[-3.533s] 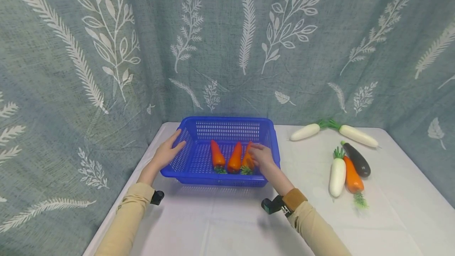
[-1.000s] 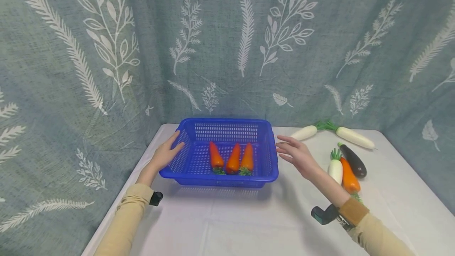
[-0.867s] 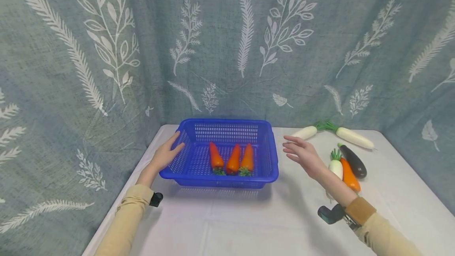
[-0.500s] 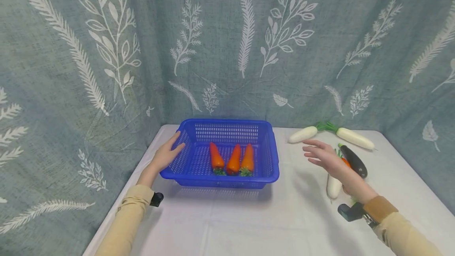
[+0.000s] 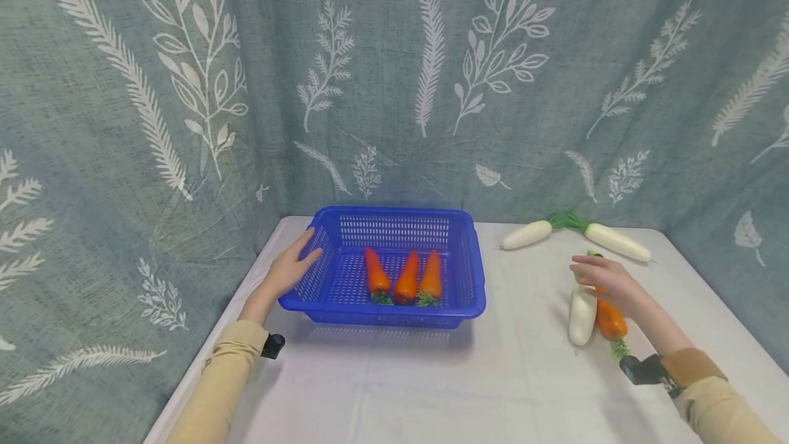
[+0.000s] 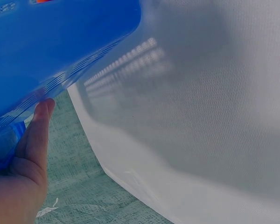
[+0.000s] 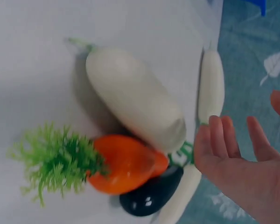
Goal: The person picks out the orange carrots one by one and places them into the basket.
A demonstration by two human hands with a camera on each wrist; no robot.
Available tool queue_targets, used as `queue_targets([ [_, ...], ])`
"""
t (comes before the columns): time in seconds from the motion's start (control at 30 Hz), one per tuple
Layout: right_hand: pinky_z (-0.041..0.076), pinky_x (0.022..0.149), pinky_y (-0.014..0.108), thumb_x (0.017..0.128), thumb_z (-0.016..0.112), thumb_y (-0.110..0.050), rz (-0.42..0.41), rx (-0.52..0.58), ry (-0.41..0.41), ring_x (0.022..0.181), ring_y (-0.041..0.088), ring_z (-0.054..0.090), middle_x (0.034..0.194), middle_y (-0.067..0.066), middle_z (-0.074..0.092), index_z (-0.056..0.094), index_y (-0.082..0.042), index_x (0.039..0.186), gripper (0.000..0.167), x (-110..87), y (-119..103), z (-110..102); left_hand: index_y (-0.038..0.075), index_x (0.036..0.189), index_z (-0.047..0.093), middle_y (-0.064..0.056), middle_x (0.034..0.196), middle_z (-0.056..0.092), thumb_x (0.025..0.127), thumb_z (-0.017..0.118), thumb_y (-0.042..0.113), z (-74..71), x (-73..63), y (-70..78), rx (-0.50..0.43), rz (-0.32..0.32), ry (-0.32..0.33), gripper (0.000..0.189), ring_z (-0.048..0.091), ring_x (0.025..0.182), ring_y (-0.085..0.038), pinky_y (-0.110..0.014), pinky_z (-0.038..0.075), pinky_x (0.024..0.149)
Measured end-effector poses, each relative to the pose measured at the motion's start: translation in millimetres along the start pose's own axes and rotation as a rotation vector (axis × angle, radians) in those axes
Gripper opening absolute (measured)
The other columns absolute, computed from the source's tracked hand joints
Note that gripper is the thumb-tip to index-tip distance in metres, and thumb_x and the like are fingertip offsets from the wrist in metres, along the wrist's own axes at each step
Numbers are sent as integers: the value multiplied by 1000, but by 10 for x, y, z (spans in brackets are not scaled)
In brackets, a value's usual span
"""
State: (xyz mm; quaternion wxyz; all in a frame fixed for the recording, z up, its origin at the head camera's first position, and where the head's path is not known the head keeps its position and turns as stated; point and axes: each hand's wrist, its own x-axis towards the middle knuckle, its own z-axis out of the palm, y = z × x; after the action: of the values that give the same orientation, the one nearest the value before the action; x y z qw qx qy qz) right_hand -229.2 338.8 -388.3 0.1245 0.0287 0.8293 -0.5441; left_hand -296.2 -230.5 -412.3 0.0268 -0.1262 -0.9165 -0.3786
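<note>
At its left rim, my left hand point(image 5: 286, 269) holds the blue plastic basket point(image 5: 394, 314), the thumb reaching over the inside. The left wrist view has fingertips point(image 6: 43, 109) against the basket's slotted wall. Inside the basket lie three orange carrots point(image 5: 407, 278) in a row, green tops toward me. My right hand point(image 5: 613, 283) hovers, loosely bent and holding nothing, over the near white radish point(image 5: 582, 317). Beside that radish are another carrot point(image 5: 610, 322) and a dark eggplant point(image 7: 151, 193), mostly hidden by the hand in the head view.
Two more white radishes lie at the back right, the left one point(image 5: 526, 235) and the right one point(image 5: 618, 242), their green tops meeting. A white cloth point(image 5: 419, 382) covers the table. Grey-green leaf-patterned curtains point(image 5: 382, 88) hang behind and to the left.
The right hand has let go of the rightmost carrot inside the basket, left over the right rim and travelled right to above the vegetable pile. The left hand has stayed at the rim.
</note>
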Motion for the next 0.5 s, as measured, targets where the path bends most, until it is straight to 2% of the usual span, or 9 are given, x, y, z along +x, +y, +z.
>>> queue_targets([
  [0.27, 31, 111, 56, 104, 41, -25, 123, -105, 123, 136, 52, 26, 150, 39, 16, 15, 16, 147, 65, -9, 156, -242, -2, 154, 18, -27, 156, 18, 106, 41, 32, 1, -5, 6, 6, 2, -1, 64, 20, 141, -47, -59, 19, 115],
  [0.5, 30, 110, 58, 102, 45, -30, 213, -69, 207, 136, 51, 25, 151, 37, 15, 14, 13, 149, 71, 63, 348, -378, -2, 154, 18, -27, 156, 19, 106, 41, 32, -1, -6, -2, 9, 0, 0, 64, 21, 141, -47, -59, 19, 115],
])
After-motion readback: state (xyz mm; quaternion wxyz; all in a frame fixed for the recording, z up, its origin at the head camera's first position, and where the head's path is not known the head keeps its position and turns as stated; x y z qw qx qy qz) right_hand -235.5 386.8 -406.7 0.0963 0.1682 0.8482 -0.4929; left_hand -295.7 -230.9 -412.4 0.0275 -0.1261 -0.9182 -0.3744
